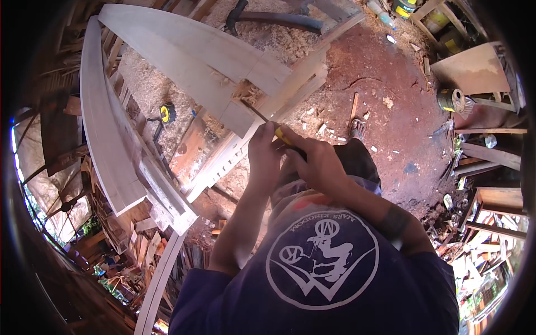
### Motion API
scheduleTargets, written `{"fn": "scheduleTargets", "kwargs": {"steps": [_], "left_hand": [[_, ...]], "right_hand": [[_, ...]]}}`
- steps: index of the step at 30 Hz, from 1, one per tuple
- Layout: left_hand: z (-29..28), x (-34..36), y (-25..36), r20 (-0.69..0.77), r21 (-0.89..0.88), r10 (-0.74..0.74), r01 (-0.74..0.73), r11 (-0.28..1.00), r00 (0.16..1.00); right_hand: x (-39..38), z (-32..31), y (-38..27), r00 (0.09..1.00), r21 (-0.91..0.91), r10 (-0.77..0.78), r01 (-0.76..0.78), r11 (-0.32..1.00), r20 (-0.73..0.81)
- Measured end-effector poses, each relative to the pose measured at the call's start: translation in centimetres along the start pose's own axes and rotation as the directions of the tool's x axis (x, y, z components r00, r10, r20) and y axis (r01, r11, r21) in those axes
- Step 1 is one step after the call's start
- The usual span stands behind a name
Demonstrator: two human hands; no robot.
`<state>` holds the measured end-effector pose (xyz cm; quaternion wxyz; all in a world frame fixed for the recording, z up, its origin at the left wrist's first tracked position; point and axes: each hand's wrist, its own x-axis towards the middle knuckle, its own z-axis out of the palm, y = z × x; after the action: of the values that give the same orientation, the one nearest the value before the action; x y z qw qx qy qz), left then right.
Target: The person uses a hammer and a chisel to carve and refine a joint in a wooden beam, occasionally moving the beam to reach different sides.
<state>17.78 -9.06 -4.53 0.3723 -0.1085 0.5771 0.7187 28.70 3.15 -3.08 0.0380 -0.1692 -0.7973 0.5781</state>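
Note:
My right hand (321, 162) is wrapped around the yellow-and-black handle of a chisel (257, 113). My left hand (264, 146) closes around the front of the tool, near where the blade leaves the handle. The blade slants away to the upper left, its end at a notch (249, 90) with rough chips in it. That notch is cut in the end of a wide, pale board (173, 47), which lies on a wooden workbench (304, 84). Whether the blade's edge touches the wood I cannot tell.
A dark-headed hammer (279, 20) lies on shavings at the far side. A yellow-and-black tape measure (166, 113) sits left of the board. Another long, curved board (103, 123) stands at the left. Offcuts lie on the reddish floor (374, 72); cans and a tin (451, 101) are at right.

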Motion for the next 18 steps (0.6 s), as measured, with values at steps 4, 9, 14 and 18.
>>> {"fn": "scheduleTargets", "kwargs": {"steps": [4, 9, 14, 18], "left_hand": [[1.8, -0.8, 0.2, 0.016, 0.120, 0.003, -0.005, 0.993, 1.000], [4.2, -2.2, 1.3, 0.125, 0.009, -0.151, 0.151, 0.988, 0.981], [5.9, -4.0, 1.7, 0.027, -0.022, -0.146, 0.147, 0.989, 0.989], [8.4, -2.8, 1.8, 0.051, -0.078, 0.057, -0.053, 0.996, 0.997]], "right_hand": [[-0.8, -2.3, -1.9, 0.964, 0.381, 0.255, -0.264, 0.886, 0.075], [-2.4, -6.5, -2.8, 0.978, 0.052, 0.179, -0.186, 0.981, 0.103], [-2.0, -10.2, -2.9, 0.986, -0.210, -0.051, 0.084, 0.974, 0.157], [0.4, -14.1, -4.2, 0.954, -0.294, -0.152, 0.228, 0.928, 0.258]]}}
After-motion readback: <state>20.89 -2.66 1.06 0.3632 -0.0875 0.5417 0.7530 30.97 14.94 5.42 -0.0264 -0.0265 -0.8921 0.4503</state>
